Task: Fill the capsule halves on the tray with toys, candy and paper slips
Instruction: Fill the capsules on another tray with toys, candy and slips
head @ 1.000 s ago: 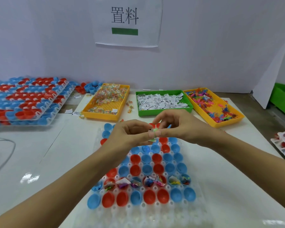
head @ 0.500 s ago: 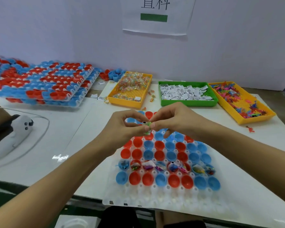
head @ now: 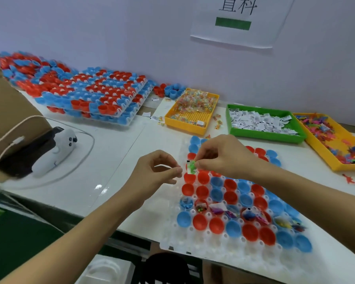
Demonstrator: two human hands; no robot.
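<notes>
Over a clear tray of red and blue capsule halves on a white tabletop, the right hand pinches a small bundle, a green toy against a white paper slip, between thumb and fingertips. The left hand is beside it, fingers curled and thumb and forefinger drawn narrow near the slip's left edge; whether they touch it cannot be told. The bundle hangs above the tray's far left corner, over a red half, well above the one row nearer the person that already holds mixed contents.

The step in hand looks to be gathering the pieces into one packet before dropping it into an empty half. Done well, it would mean keeping slip and toy pressed together so neither slides loose, lowering the pinch close over the cup's mouth, and letting go only when centred, since light paper drifts and could land in a neighbouring cup.

The slip appears to hang with its long axis roughly upright, lower edge pointing down toward the tray and its face turned toward the camera; the toy is too small and blurred to read its direction
</notes>
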